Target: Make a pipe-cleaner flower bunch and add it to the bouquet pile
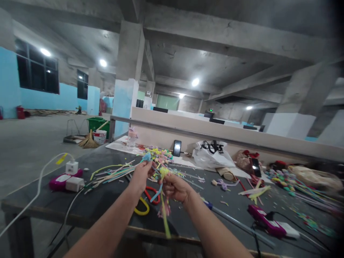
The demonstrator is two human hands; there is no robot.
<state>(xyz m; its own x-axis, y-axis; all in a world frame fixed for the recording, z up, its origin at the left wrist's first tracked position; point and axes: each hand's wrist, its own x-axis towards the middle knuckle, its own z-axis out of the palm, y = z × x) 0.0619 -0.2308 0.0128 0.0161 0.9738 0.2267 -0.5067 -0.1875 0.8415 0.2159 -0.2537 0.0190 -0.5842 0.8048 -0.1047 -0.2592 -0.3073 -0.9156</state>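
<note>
My left hand (144, 172) is pinched on a blue pipe-cleaner flower (146, 157), held up above the table. Beside it on the right, my right hand (176, 187) is closed around a bunch of pipe-cleaner flowers; a yellow one (163, 172) shows on top, and yellow-green and blue stems hang below the fist. Scissors with one red handle (152, 195) and one yellow handle (142, 207) lie beneath my hands, partly hidden. Behind them is a heap of yellow and pink fuzzy pieces (158, 154). Loose pipe cleaners (115, 173) fan out left of my left hand.
Purple power strips (64, 180) with white plugs sit at left and right on the dark table (107, 200). A phone (177, 148) stands at the back, near a clear bottle (131, 138) and a white bag (212, 154). A clear rod (242, 225) lies at front right.
</note>
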